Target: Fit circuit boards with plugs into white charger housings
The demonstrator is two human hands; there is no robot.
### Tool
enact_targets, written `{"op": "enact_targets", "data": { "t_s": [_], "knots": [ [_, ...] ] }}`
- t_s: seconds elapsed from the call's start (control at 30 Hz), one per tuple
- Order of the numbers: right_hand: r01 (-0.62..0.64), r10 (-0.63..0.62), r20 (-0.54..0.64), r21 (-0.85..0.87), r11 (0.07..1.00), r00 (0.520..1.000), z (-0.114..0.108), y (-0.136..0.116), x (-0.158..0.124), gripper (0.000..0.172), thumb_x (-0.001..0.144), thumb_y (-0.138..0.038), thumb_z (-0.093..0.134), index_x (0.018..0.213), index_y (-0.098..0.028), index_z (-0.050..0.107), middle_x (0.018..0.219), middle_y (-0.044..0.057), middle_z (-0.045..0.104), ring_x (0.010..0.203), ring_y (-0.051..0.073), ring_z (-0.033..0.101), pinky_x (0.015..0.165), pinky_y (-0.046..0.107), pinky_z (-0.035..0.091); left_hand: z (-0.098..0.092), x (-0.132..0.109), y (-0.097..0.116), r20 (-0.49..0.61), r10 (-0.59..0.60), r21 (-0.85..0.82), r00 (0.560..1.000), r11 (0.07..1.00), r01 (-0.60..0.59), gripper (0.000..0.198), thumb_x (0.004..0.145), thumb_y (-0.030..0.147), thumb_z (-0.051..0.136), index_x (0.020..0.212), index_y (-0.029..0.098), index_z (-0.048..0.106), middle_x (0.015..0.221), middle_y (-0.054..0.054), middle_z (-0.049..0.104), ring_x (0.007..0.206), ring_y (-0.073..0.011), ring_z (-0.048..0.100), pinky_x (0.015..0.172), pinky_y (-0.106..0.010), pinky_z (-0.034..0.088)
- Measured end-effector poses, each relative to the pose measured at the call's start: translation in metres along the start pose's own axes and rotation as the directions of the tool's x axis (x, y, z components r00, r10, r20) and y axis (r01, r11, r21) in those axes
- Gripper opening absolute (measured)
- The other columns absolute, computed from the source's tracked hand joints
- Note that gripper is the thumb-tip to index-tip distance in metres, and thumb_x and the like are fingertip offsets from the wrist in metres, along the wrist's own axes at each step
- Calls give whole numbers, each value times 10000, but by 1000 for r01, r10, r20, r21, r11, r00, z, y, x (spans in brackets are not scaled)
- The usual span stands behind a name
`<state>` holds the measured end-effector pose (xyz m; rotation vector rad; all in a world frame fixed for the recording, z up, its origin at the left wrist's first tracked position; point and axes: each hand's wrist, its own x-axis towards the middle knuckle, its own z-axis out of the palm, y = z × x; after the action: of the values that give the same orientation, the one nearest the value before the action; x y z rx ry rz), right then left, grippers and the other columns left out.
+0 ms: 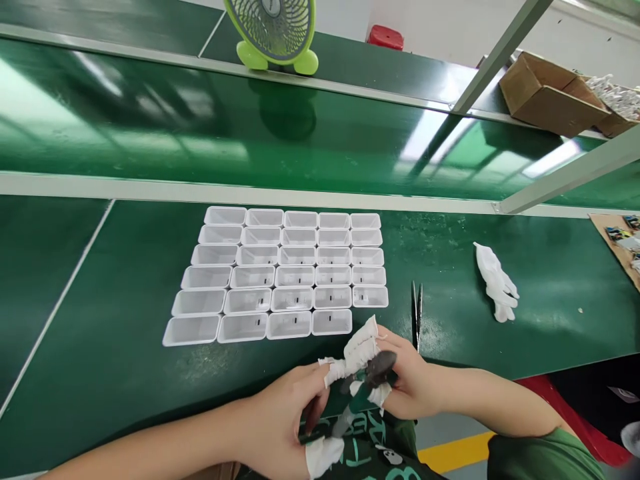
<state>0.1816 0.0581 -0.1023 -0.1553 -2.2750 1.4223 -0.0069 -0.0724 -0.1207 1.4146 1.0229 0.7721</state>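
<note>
My left hand (280, 417) is at the bench's front edge, fingers curled, white tape on the fingertips. A greyish strip, blurred, shows beside its thumb; what these fingers grip is hard to make out. Close by on the right, my right hand (413, 380), also taped at the fingertips, closes on a small dark grey piece (381, 369) whose kind is unclear. Beyond both hands, small white plastic bins (294, 275) stand in rows, with tiny black parts in many of them. A pair of tweezers (417, 310) lies beyond my right hand.
A white glove (496, 283) lies on the green bench to the right. Further back, a green fan (274, 30) and an open cardboard box (553, 93) stand on the raised shelf. A metal post (500, 57) rises at the right. Cardboard with small parts (620, 233) sits at the right edge.
</note>
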Motion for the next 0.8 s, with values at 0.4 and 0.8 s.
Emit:
{"op": "enact_targets", "data": {
  "t_s": [0.4, 0.8],
  "knots": [
    [-274, 274, -30, -32, 961, 961, 3, 4, -11, 127, 957, -269, 596, 876, -208, 519, 763, -2, 587, 649, 112, 487, 595, 220, 420, -2, 7, -7, -126, -129, -97, 984, 988, 117, 238, 899, 370, 575, 772, 191, 483, 609, 62, 374, 558, -96, 335, 521, -224, 283],
    [-673, 571, 362, 473, 569, 737, -18, 3, 4, 407, 864, -520, 737, 930, -132, 631, 863, 76, 686, 796, 158, 646, 758, 309, 531, -9, 11, 7, -12, -166, -423, 986, 894, 146, 319, 964, 484, 592, 1047, 183, 657, 870, -37, 647, 661, -106, 482, 673, -240, 460]
  ]
}}
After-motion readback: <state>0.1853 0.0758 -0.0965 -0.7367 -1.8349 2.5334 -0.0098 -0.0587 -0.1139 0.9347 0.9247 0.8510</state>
